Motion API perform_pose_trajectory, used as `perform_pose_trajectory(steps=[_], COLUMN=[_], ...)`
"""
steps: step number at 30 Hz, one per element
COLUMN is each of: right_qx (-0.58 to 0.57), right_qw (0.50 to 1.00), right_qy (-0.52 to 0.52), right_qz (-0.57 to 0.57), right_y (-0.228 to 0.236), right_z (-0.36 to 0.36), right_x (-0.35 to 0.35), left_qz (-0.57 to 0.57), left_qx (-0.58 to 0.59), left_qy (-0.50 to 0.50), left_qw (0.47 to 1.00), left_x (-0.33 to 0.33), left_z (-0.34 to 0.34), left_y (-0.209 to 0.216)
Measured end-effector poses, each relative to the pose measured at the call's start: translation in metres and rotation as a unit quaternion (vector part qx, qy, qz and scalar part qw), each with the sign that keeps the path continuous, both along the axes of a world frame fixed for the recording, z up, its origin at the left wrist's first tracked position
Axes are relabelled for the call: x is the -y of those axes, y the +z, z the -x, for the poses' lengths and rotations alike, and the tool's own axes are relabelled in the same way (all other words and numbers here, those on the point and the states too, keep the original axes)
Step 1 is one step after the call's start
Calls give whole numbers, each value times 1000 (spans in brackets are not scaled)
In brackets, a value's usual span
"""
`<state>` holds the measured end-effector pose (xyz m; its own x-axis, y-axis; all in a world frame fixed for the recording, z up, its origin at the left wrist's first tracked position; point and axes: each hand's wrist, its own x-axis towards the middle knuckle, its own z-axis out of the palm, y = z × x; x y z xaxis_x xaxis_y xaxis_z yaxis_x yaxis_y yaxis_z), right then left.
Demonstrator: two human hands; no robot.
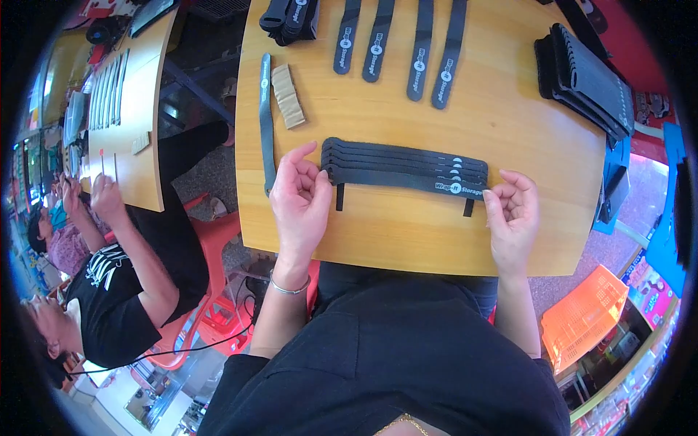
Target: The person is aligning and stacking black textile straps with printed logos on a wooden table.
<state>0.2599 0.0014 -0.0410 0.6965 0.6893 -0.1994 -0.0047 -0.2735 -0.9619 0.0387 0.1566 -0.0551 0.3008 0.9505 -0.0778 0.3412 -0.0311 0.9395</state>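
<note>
Several dark grey hook-and-loop straps (400, 167) lie fanned in a stepped stack across the table in front of me. The nearest strap carries white print, and round white marks line the right side of the others. My left hand (300, 203) pinches the stack's left end between thumb and fingers. At the right end, my right hand (512, 218) has its thumb and curled fingers on the nearest strap's tip. Two short black strips, a left strip (339, 198) and a right strip (468, 208), stick out from under the stack toward me.
Beyond the stack lie loose straps (419, 65) and a folded bundle (291, 20). A single strap (266, 116) and brown tape piece (288, 97) lie left. A strap pile (585, 83) sits far right. An orange basket (585, 320) stands off the table; a co-worker (116, 291) sits left.
</note>
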Motion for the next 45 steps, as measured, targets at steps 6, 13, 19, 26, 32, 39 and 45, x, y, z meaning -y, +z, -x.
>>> perform_pose_trajectory(steps=[6,13,19,26,32,39,45], right_qx=[-2,2,13,24,39,44,45], right_qw=[1000,1000,1000,999,999,998,998], right_qy=[-1,2,5,12,13,9,8], right_qz=[1,8,12,21,25,33,35], right_y=[0,1,2,1,2,0,0], right_z=[-1,-1,0,0,0,0,0], right_x=[-1,-1,-2,-3,-4,-4,-4], left_qz=[3,-5,21,22,-2,2,1], left_qx=[5,3,-5,-5,-9,-7,-11], left_qy=[2,4,-12,-8,2,1,1], left_qw=[1000,1000,1000,1000,1000,1000,1000], left_x=[0,0,0,1,0,1,0], left_z=[-1,-1,2,-1,-2,-2,-3], left_y=[2,0,0,2,2,2,1])
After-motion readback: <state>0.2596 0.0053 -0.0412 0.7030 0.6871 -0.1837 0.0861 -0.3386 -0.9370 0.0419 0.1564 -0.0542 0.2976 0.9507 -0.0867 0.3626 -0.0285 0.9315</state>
